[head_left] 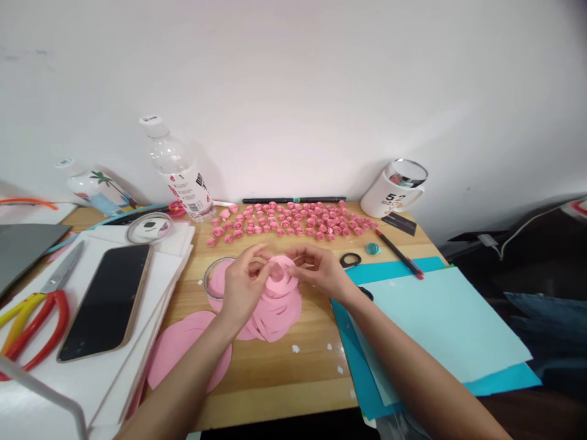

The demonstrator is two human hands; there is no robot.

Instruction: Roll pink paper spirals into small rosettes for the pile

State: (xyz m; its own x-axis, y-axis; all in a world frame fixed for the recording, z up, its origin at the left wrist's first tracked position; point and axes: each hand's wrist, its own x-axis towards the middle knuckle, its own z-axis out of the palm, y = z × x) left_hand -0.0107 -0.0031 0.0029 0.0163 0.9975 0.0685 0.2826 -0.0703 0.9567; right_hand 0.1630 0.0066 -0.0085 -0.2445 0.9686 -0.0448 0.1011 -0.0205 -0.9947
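Note:
Between the fingertips of both hands is a pink paper spiral [285,282], its cut ring curling round a rolled centre. My left hand [244,282] is closed on its left side, thumb and fingers pinching the paper. On the right edge, my right hand [320,269] also pinches it. Beneath lies a pile of cut pink paper circles [277,315], partly covered by the left hand. A clear round ring [207,276] rests on pink paper left of that hand. Larger pink paper discs [183,342] lie nearer, under the left forearm. Many rolled pink paper roses [296,221] are spread beyond the hands.
At left are scissors [57,299], a phone [110,299] and white paper [158,269]. A plastic bottle [181,177] stands behind. Blue sheets [440,324] lie right, near black-handled scissors [351,260], a teal tape roll [373,249], a pen [398,252] and a mug [389,190].

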